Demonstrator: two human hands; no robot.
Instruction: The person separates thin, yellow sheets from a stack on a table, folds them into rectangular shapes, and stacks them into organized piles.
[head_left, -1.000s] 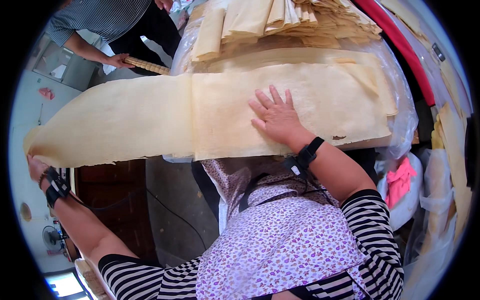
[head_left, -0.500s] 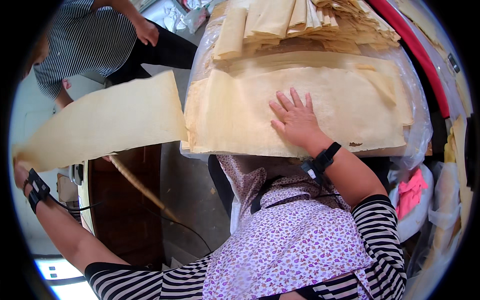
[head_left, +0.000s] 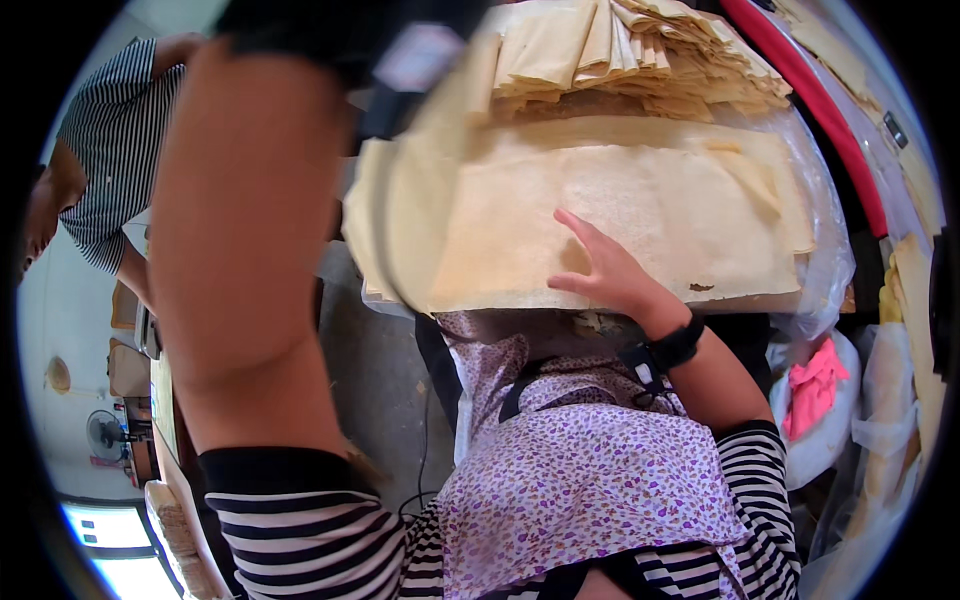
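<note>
Head view has, at far left, a co-worker in a thinly striped dark-and-pale shirt (head_left: 125, 125), partly hidden by the person's bare left forearm (head_left: 255, 250), which rises blurred and close to the lens. A broad black wristband (head_left: 300, 25) sits near the upper edge; the left hand lies outside the picture, so whether its fingers grip anything cannot be told. To the right, a thin, pale-tan, roughly rectangular sheet (head_left: 700, 215) of unclear material lies flat on top of similar sheets, with a heap of folded tan sheets (head_left: 620, 55) beyond it. The right hand (head_left: 615, 275) is at the sheet's near edge, turned partly on its side, thumb and forefinger spread apart and pointing left; the other fingers are hidden. Sheet surface shows between those two tips and around them, though contact is unclear. Crinkled clear plastic film (head_left: 828, 235) lies past the sheet's right end, and a crumpled bright-pink cloth (head_left: 812, 390) lies lower down at right.
</note>
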